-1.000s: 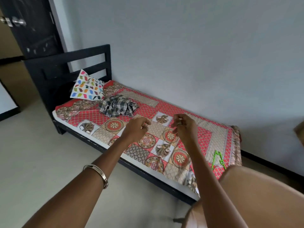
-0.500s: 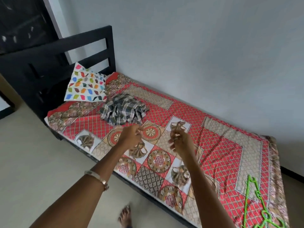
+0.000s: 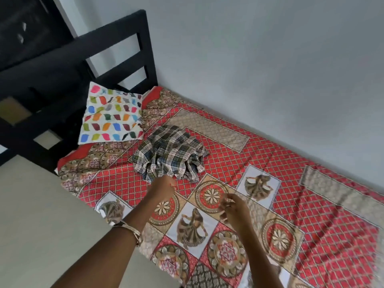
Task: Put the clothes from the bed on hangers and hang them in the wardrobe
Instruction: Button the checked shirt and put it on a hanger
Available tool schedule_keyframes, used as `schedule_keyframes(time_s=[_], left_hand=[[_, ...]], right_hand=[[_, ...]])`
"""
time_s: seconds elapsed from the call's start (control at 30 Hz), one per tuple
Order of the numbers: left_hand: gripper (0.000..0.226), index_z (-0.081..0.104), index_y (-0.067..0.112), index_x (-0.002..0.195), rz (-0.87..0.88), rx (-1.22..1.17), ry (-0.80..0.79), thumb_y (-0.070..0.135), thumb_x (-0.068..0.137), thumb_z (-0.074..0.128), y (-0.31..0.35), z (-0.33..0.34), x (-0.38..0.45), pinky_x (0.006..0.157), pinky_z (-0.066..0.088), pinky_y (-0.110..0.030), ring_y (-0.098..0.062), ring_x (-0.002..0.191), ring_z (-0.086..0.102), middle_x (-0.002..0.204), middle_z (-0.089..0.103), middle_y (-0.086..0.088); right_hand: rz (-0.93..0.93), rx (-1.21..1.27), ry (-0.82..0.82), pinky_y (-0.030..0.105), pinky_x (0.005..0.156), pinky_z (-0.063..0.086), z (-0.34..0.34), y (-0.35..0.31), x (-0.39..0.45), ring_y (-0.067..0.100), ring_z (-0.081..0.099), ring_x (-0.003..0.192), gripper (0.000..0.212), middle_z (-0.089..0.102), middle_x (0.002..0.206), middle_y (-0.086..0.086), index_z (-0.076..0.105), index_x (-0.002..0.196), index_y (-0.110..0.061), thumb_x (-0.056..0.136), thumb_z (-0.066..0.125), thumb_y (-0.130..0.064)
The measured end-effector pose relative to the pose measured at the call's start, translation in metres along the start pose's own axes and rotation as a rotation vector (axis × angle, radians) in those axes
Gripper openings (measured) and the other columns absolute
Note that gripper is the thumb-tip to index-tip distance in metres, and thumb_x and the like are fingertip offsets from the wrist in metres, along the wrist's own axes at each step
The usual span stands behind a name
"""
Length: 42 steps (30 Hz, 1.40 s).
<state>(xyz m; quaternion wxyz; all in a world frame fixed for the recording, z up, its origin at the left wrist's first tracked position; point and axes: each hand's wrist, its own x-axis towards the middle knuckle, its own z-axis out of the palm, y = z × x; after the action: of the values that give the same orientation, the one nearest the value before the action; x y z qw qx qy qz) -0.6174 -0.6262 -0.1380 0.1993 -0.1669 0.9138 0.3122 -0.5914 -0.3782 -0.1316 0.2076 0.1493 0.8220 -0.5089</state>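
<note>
plaid shirt crumpled on bed, just below pillow | left hand at shirt's near edge, grip unclear | right hand beside shirt, fingers loosely curled, empty

Bed's foot end beyond the right edge.

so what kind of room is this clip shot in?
Most likely a bedroom in a home. A single bed with a patterned red bedspread stands against a plain wall, with a black slatted headboard, a colourful pillow and a crumpled plaid garment on top.
</note>
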Motion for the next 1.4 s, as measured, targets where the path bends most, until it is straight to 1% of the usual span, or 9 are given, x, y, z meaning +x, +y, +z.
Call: schedule_keyframes(time_s=[0.27,0.4,0.6,0.77,0.87,0.97,1.1,1.3,1.4], left_hand=[[0.03,0.062,0.005,0.12,-0.225,-0.187,-0.084,0.006,0.09,0.057,-0.035,0.011,0.117,0.046,0.044,-0.007,-0.006,0.067,0.054,0.122,0.061,-0.01],[0.027,0.066,0.004,0.114,-0.295,-0.283,-0.099,0.005,0.088,0.058,-0.063,0.013,0.165,0.066,0.049,-0.018,-0.019,0.093,0.062,0.117,0.065,-0.011],[0.014,0.067,0.007,0.1,-0.346,-0.567,-0.016,0.004,0.09,0.058,-0.085,-0.001,0.221,0.054,0.053,-0.023,-0.016,0.073,0.063,0.091,0.067,-0.009],[0.023,0.065,0.015,0.092,-0.369,-0.76,0.0,0.036,0.093,0.057,-0.087,-0.033,0.258,0.064,0.054,-0.032,-0.017,0.077,0.065,0.1,0.07,-0.01],[0.053,0.065,0.012,0.088,-0.415,-0.727,-0.1,0.063,0.085,0.053,-0.083,-0.056,0.282,0.075,0.054,-0.036,-0.022,0.082,0.062,0.091,0.066,-0.007],[0.08,0.061,0.016,0.121,-0.375,-0.519,-0.255,0.074,0.066,0.064,-0.095,-0.071,0.294,0.096,0.041,-0.034,-0.023,0.106,0.056,0.118,0.061,-0.005],[0.055,0.057,0.014,0.116,-0.494,-0.578,-0.3,0.036,0.072,0.08,-0.121,-0.076,0.282,0.105,0.04,-0.047,-0.03,0.114,0.056,0.122,0.06,-0.005],[0.039,0.06,0.007,0.096,-0.513,-0.726,-0.235,0.026,0.07,0.081,-0.138,-0.089,0.274,0.1,0.044,-0.051,-0.035,0.105,0.061,0.112,0.064,-0.016],[0.032,0.066,0.013,0.084,-0.446,-0.724,-0.242,0.036,0.068,0.082,-0.135,-0.098,0.269,0.091,0.051,-0.047,-0.034,0.093,0.067,0.097,0.072,-0.013]], right_hand=[[0.1,-0.107,-0.242,0.042,0.079,0.056,0.075,-0.013,0.156,0.021,0.065,0.083,0.017,0.07,0.093,0.004,0.07,0.103,-0.014,0.091,0.059,-0.013],[0.178,0.019,-0.244,0.035,0.07,0.052,0.114,-0.033,0.218,0.013,0.06,0.071,0.017,0.068,0.091,0.003,0.068,0.108,-0.015,0.093,0.06,-0.017],[0.33,0.063,-0.158,0.052,0.111,0.033,0.196,-0.059,0.297,0.039,0.036,0.137,0.091,0.027,0.155,0.018,0.019,0.151,-0.009,0.085,0.066,-0.051],[0.133,0.127,-0.031,0.029,0.071,0.051,0.239,-0.076,0.297,0.018,0.06,0.094,0.045,0.06,0.125,0.014,0.047,0.135,-0.012,0.09,0.051,-0.012],[-0.161,0.166,-0.375,0.023,0.077,0.054,0.24,-0.097,0.257,0.001,0.062,0.091,0.026,0.063,0.105,0.0,0.06,0.111,-0.01,0.094,0.043,0.0],[-0.316,-0.088,-0.822,0.04,0.077,0.056,0.245,-0.106,0.223,0.023,0.066,0.088,0.028,0.067,0.106,0.007,0.063,0.12,-0.018,0.097,0.048,-0.011],[-0.069,-0.548,-1.205,0.035,0.087,0.049,0.227,-0.094,0.236,0.023,0.066,0.103,0.036,0.067,0.119,0.009,0.059,0.129,-0.019,0.093,0.06,-0.019],[0.13,-0.271,-0.385,0.041,0.066,0.06,0.18,-0.093,0.267,0.041,0.069,0.087,0.043,0.068,0.097,0.029,0.071,0.09,-0.019,0.091,0.049,-0.057],[0.228,0.025,-0.397,0.036,0.074,0.057,0.191,-0.118,0.261,0.041,0.061,0.106,0.04,0.06,0.117,0.03,0.063,0.113,-0.017,0.093,0.052,-0.049]])
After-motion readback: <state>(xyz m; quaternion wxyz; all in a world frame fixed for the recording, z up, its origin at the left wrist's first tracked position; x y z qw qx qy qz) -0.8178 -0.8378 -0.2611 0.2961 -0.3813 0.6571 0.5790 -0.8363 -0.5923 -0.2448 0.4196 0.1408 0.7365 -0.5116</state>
